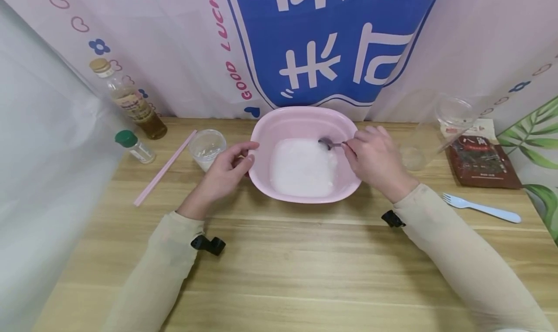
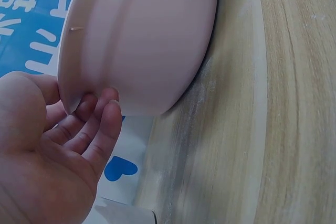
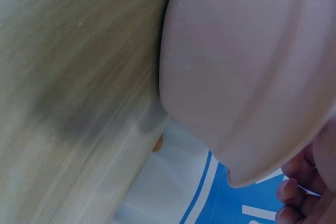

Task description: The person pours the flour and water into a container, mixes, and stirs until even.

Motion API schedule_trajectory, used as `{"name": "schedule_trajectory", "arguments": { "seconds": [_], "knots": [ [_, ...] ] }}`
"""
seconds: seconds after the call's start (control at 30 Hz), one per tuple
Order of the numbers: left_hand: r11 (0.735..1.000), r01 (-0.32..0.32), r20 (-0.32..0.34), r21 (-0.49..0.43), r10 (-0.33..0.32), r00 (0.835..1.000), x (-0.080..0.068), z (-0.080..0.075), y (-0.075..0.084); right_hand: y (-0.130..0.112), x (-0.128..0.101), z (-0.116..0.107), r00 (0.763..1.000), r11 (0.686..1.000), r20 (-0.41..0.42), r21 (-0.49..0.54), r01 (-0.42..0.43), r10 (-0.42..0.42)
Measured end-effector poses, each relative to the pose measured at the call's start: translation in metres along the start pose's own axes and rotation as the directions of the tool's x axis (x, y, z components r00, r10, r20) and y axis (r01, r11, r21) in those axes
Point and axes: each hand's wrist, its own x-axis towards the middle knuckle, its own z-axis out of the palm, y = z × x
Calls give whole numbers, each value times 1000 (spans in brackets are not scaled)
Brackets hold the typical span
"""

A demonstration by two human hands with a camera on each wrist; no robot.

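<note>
One pink basin [image 1: 305,124], rounded oblong, wide-rimmed, smooth-sided, white contents [image 1: 301,170] inside.

Green-capped jar [image 1: 137,148] beside tan-capped bottle [image 1: 132,104]; pale blue fork [image 1: 481,207] near brown packet [image 1: 484,162].

The head view is bright and evenly lit, seemingly from above, with soft-edged shadows on the table [image 1: 287,279] beside the left sleeve [image 1: 152,269] and right sleeve [image 1: 457,259] and under the pink basin [image 1: 301,123]. The white contents [image 1: 301,170] look washed out, and the metal spoon [image 1: 326,143] is slightly blurred. Wide-angle stretch shows toward the corners. Both wrist views are dimmer, the right one greyer, with a broad smudgy shadow across the table and dim fingers [image 3: 287,189].
</note>
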Motion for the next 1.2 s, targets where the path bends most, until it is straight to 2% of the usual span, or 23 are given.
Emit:
{"name": "schedule_trajectory", "arguments": {
  "seconds": [0.1, 0.23, 0.33, 0.47, 0.67, 0.87, 1.07, 1.2],
  "knots": [
    [1000, -3, -1, -3, 3, 1000, 0, 0, 0, 0, 0, -6, 999, 998, 6, 55, -36, 36],
    [1000, 0, -4, 2, 0, 1000, -1, 0, -1, -1, -2, -18, 992, 979, 15, 161, -124, 123],
    [1000, 3, -7, 6, -3, 1000, -1, -1, -1, -2, -4, -23, 988, 971, 54, 186, -149, 142],
    [1000, 6, -7, 3, -6, 1000, -1, -1, -2, -4, -6, -23, 989, 984, 90, 131, -124, 113],
    [1000, 9, 0, 1, -9, 1000, -1, -1, -2, -4, -5, -20, 992, 993, 70, 59, -106, 101],
    [1000, -1, -1, 9, 1, 1000, -1, -1, -2, -2, -2, -10, 999, 1000, 47, -9, -20, 21],
    [1000, 2, -2, 5, -1, 1000, 0, -1, -2, -1, 2, -1, 998, 998, 50, -22, 50, -49],
    [1000, 4, 0, 9, -4, 1000, 0, -1, -2, -3, 5, -4, 995, 998, 86, -23, 55, -53]
  ]
}}
